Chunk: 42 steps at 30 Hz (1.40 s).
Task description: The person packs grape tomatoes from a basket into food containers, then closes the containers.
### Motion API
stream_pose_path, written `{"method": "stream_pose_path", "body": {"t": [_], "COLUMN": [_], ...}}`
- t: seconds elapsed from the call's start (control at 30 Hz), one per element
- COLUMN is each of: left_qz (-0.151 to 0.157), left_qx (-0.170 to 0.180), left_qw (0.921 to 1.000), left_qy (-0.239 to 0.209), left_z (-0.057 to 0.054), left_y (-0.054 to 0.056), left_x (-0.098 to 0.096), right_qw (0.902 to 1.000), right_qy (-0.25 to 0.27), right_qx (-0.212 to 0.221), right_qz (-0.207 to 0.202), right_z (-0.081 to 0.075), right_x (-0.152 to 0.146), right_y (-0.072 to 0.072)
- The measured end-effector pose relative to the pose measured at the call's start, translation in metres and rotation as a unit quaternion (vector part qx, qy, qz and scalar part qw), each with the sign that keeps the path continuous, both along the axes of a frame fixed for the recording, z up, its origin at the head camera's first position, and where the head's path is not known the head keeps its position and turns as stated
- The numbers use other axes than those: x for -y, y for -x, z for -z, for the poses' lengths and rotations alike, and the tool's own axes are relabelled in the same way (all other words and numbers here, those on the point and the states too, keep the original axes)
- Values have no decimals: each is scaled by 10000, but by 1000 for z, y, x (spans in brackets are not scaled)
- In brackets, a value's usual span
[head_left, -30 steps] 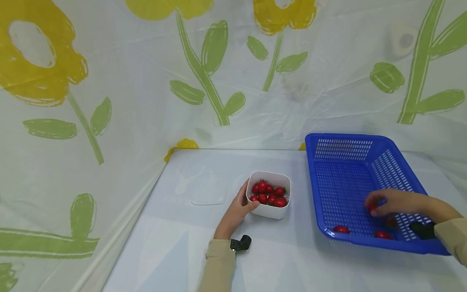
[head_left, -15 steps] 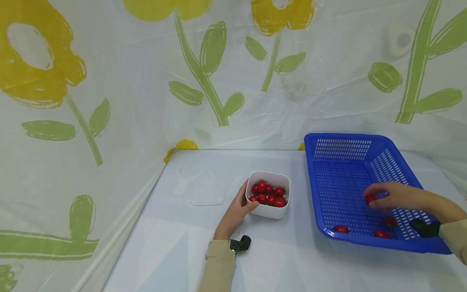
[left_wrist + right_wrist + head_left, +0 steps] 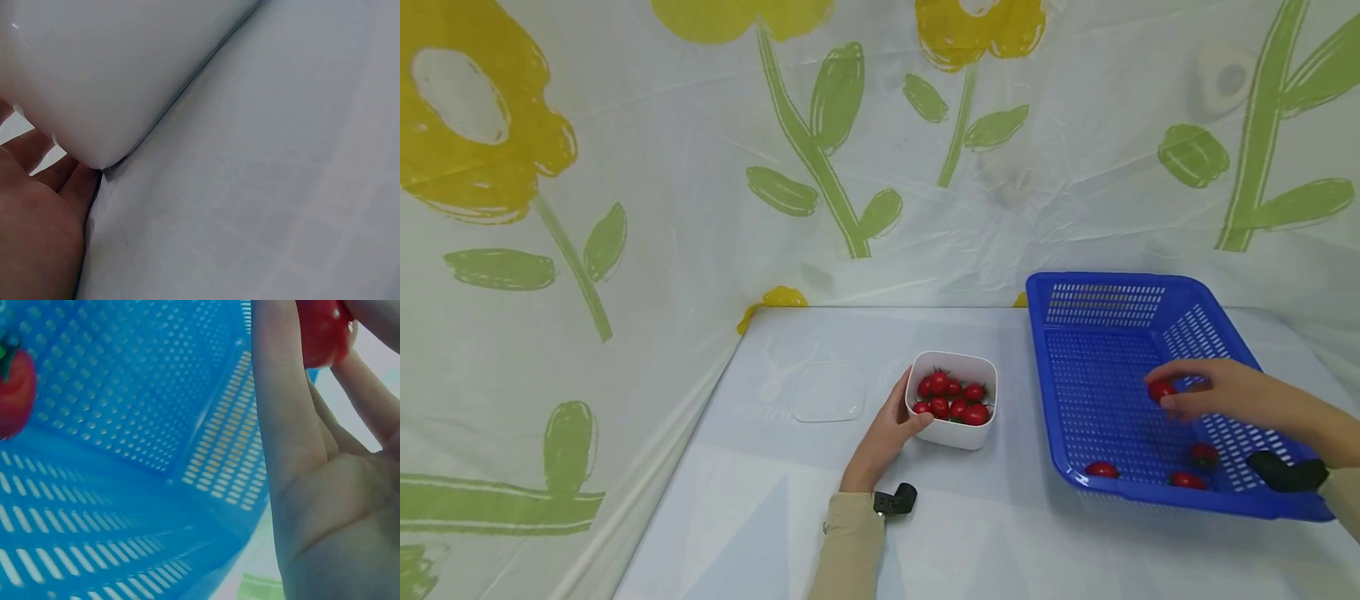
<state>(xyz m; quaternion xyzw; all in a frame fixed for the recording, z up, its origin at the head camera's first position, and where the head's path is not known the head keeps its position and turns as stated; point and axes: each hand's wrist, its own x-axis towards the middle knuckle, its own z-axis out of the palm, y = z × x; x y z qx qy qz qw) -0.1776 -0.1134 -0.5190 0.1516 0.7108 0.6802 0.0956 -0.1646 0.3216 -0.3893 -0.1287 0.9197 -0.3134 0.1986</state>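
My right hand pinches a red cherry tomato between thumb and fingers, over the blue basket. The right wrist view shows that tomato between the fingers, at the top edge. Around the left side of a white square container curls my left hand, its thumb at the near rim. Several cherry tomatoes, some with green stems, lie inside the container. In the left wrist view, the fingers wrap the container's wall close to the tabletop.
Three more tomatoes lie at the basket's near end: one tomato left, one tomato by the front wall, one tomato behind it. A clear lid lies left of the container. A flower-printed curtain hangs behind the table.
My right hand has risen from the basket's floor with the tomato between its fingers, moving slightly away from me and uncovering another tomato below. The left hand and container have stayed in place.
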Motion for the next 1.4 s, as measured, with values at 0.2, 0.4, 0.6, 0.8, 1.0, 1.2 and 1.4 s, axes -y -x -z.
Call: {"method": "stream_pose_path", "body": {"t": [0.2,0.4,0.6,0.8,1.0,1.2,1.4], "left_qz": [-52,-28,119,191,187,210,193], "left_qx": [-59,-21,12,-22,-11,-14,-25], "left_qw": [9999,10000,9997,9996,9996,9995,9995], "left_qy": [77,50,-218,-222,-199,-243,-239], "left_z": [2,2,-7,-23,-26,-25,-25], "left_y": [0,0,-4,-11,-12,-12,-11], "left_x": [0,0,0,0,0,0,0], "right_qw": [9979,9958,9924,9889,9859,9801,9731], "right_qy": [129,226,447,413,382,738,1157], "right_qx": [-578,-741,-851,-899,-1082,-1250,-1497], "right_qz": [248,497,769,1110,1221,1356,1311], "right_z": [-5,-7,-6,-6,-4,-7,-9], "right_x": [8,14,15,13,21,34,50], "right_y": [-4,-8,-14,-22,-29,-37,-44]}}
